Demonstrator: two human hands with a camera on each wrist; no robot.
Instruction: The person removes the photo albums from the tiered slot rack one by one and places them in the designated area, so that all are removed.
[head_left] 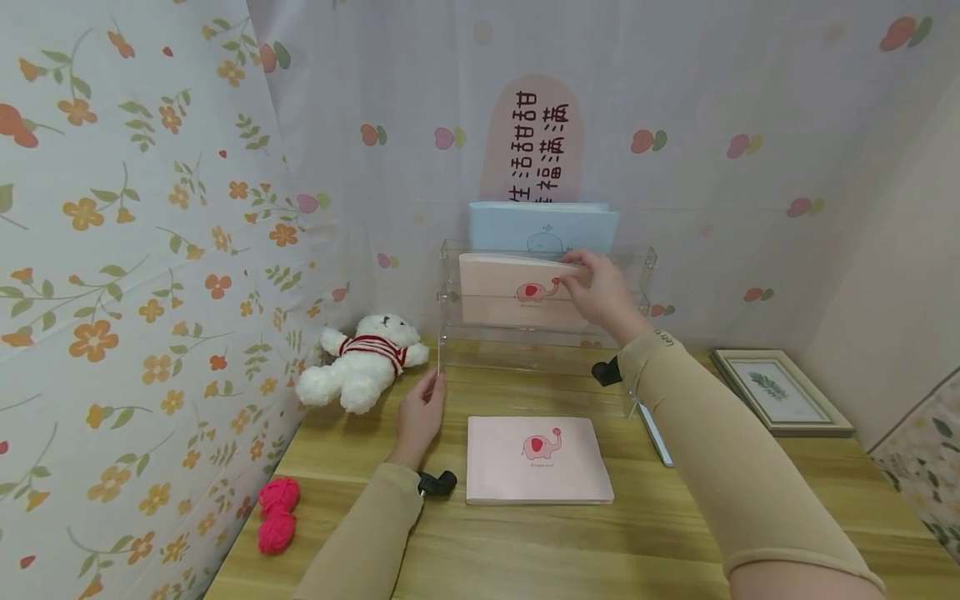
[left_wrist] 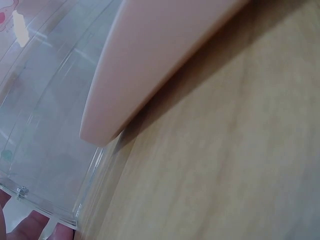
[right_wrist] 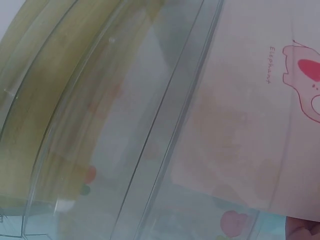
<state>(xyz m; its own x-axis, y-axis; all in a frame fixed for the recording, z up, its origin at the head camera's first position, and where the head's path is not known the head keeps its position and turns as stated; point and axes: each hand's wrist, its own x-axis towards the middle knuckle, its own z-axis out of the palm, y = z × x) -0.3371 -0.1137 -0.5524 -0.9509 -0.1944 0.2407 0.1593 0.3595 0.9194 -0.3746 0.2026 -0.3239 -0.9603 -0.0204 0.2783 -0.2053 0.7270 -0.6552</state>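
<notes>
Right hand [head_left: 603,292] pinches the pink elephant notebook [head_left: 491,287] at its upper right corner, thumb in front; the notebook stands in the clear acrylic rack [head_left: 443,275], mostly left of those fingertips. Left hand [head_left: 422,412], lower, grips the rack's left edge. Judgement: notebook light, bendy, smooth, best held by its top edge; rack stiff, slippery, crackable.
</notes>
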